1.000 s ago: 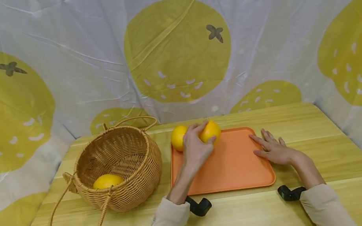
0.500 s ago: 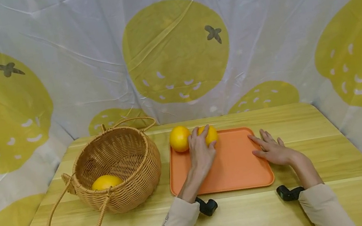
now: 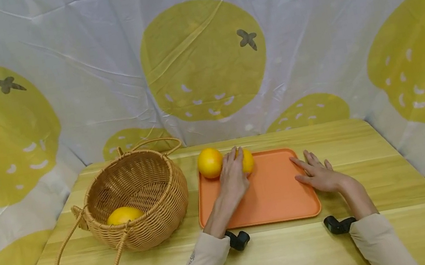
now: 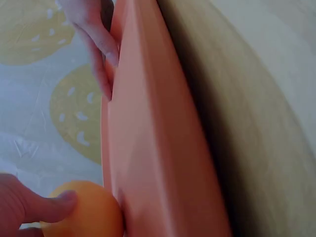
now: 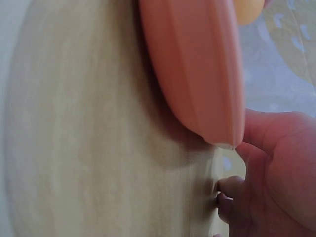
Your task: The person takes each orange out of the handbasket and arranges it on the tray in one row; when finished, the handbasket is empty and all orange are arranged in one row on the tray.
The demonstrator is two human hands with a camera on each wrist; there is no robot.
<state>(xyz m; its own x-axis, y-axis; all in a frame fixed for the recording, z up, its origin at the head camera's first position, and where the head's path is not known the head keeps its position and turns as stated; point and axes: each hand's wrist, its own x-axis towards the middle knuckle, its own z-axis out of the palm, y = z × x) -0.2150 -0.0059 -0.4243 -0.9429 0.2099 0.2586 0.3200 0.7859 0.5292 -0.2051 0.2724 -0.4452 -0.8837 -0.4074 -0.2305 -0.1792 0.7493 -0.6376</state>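
An orange (image 3: 248, 161) sits at the back of the orange plastic tray (image 3: 266, 198), and my left hand (image 3: 233, 172) holds it from the near side, fingers draped over its top. In the left wrist view my thumb (image 4: 47, 206) presses against that orange (image 4: 91, 215). A second orange (image 3: 210, 163) sits just left of it in the tray's far left corner. My right hand (image 3: 317, 174) lies flat with straight fingers on the tray's right rim and the table, holding nothing. In the right wrist view that hand (image 5: 269, 170) sits under the tray's edge (image 5: 197, 69).
A wicker basket (image 3: 155, 217) with long loop handles stands left of the tray, tilted toward me, with a third orange (image 3: 123, 214) inside. The wooden table (image 3: 284, 256) is enclosed by a white cloth printed with yellow fruit on three sides.
My left hand has lowered the orange from slightly above the tray to its back, beside the other orange. The right hand has stayed in place.
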